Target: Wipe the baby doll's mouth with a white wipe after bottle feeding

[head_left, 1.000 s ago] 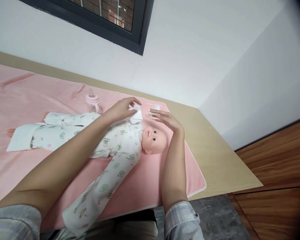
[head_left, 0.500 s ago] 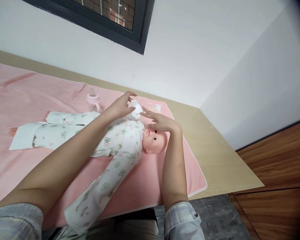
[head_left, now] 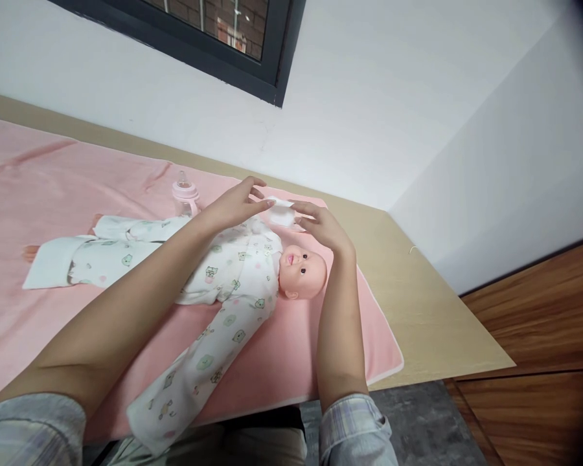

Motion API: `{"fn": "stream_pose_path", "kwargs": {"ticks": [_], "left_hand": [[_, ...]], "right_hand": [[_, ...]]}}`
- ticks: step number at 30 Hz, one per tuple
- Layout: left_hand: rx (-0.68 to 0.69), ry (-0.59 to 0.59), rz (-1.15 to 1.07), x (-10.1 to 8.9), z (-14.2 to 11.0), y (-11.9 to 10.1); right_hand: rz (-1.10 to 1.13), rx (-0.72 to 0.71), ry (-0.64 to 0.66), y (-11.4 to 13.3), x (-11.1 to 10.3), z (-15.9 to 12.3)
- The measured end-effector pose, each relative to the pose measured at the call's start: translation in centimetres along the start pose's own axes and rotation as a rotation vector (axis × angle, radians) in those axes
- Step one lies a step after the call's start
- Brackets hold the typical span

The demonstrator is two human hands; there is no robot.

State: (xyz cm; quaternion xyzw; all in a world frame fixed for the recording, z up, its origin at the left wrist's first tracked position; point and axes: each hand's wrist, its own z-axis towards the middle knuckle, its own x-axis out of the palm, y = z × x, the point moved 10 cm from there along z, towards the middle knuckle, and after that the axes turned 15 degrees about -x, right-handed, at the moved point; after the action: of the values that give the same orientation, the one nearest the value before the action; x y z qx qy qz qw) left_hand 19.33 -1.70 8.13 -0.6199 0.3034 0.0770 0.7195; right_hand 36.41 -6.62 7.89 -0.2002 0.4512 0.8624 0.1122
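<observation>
A baby doll (head_left: 302,272) in a white printed outfit lies on its back, head to the right, face up. Beyond its shoulder, a small white tissue (head_left: 282,213) is stretched between my two hands. My left hand (head_left: 240,204) pinches its left edge, thumb against the sheet. On the opposite side, my right hand (head_left: 320,223) grips the right edge with its fingertips, just above the doll's head. My left forearm crosses over the doll's body and hides part of it. One long sleeve (head_left: 208,362) reaches toward me.
A pink baby bottle (head_left: 185,194) stands behind the doll's legs. Under everything spreads a pink blanket (head_left: 340,323) on a wooden table (head_left: 418,310), whose right corner juts out. A white wall (head_left: 350,97) with a dark window frame (head_left: 272,77) rises behind. Wood panels (head_left: 539,310) are at the right.
My right hand has moved back off the doll's face and taken the tissue's right edge. The folded tissue has shifted right and is spread wider between both hands.
</observation>
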Motion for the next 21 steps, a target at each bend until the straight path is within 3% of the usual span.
{"fn": "stream_pose_path", "kwargs": {"ticks": [5, 9, 13, 17, 21], "left_hand": [[0.080, -0.049, 0.034, -1.9, -0.1, -0.3], [0.085, -0.094, 0.043, -3.5, -0.5, -0.6], [0.066, -0.128, 0.018, -5.2, -0.8, -0.4], [0.079, -0.164, 0.040, -7.2, -0.9, -0.2], [-0.048, -0.196, 0.070, -9.1, -0.8, 1.1]], "right_hand": [[0.059, 0.109, -0.351, -5.2, -5.0, -1.8], [0.214, 0.181, -0.503, -9.1, -6.4, -3.8], [0.438, 0.206, -0.539, -12.1, -5.0, -4.1], [0.593, 0.232, -0.478, -14.0, -2.1, -3.5], [0.669, 0.295, -0.442, -15.7, -0.2, -3.7]]}}
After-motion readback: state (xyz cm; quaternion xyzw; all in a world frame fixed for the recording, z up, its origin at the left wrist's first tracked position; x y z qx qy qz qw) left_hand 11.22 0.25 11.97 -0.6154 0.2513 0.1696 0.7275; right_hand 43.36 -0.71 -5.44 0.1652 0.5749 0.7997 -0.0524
